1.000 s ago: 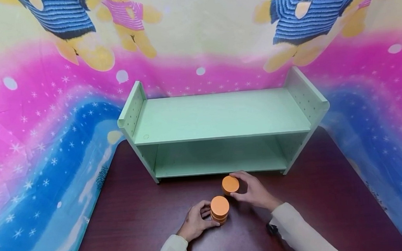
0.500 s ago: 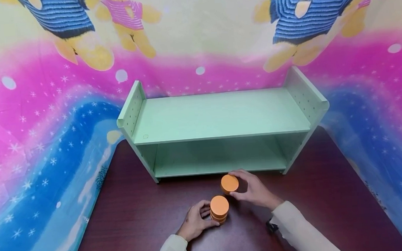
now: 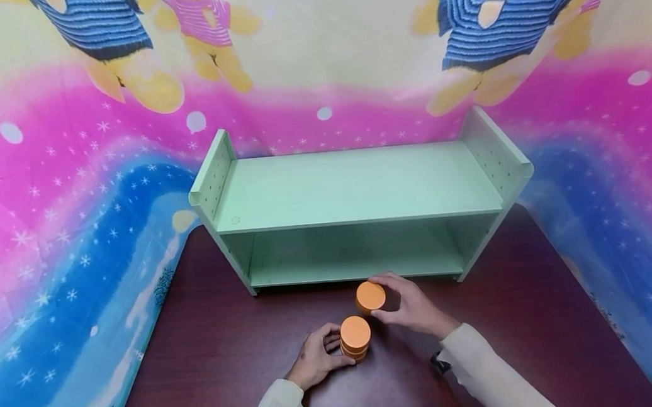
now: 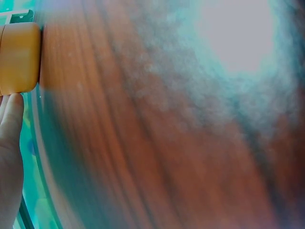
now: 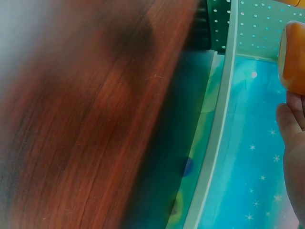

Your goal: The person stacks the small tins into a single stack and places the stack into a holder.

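Note:
Two or more round orange pieces form a short stack (image 3: 355, 335) on the dark table, with seam lines round the side. My left hand (image 3: 316, 358) holds this stack between thumb and fingers from the left. In the left wrist view only part of an orange piece (image 4: 20, 58) shows at the left edge, fingertips against it. Just beyond the stack, my right hand (image 3: 409, 306) pinches a single orange disc (image 3: 370, 297) by its sides. The right wrist view shows that disc (image 5: 294, 58) off the table, its pale underside turned left.
A pale green two-tier shelf (image 3: 356, 185) stands at the back of the dark red wooden table (image 3: 211, 350), right behind the hands. Its upright side panels (image 3: 495, 147) rise left and right. A printed cloth (image 3: 321, 52) with bears and snowflakes hangs round the table.
The right hand and its orange disc have shifted very slightly left and up in the head view, toward the shelf. The left hand and the stack look still.

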Motion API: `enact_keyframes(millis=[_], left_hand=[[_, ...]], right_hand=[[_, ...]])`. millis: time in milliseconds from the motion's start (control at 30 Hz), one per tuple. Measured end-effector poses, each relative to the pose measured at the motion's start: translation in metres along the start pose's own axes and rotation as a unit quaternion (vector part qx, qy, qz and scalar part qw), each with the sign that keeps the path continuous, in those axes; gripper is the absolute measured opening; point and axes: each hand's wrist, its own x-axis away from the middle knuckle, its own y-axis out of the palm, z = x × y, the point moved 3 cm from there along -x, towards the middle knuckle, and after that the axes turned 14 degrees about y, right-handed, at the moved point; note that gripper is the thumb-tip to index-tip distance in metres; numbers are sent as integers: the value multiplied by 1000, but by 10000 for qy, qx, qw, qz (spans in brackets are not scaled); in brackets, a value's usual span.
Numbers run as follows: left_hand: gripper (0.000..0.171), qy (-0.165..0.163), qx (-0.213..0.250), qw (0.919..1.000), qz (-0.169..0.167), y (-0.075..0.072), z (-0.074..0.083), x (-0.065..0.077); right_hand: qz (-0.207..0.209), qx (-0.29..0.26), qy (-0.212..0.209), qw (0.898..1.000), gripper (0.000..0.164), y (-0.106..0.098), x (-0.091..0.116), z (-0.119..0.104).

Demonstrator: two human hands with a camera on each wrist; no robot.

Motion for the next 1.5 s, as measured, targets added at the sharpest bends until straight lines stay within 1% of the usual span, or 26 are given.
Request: enact_keyframes(millis=[333,567,733,1133,1500], left_hand=[[53,-24,29,10000,34,0,0,1],[53,-105,18,9999,21,0,-2,0],[54,-49,12,10000,2,-1,-3,0],[54,101,-109,9999,-35,0,-1,0],[54,155,-159,9997,-35,0,-1,0]], right_hand=[[-37,-18,-26,10000,61,-2,0,-6],[40,31,-136,9999,61,-2,2,-7],[29,18,-265,9996,62,-4,2,-11],[-128,25,-386,9992,62,-5,3,-20],[-282,-41,-443,9986,62,-5,6,-28]])
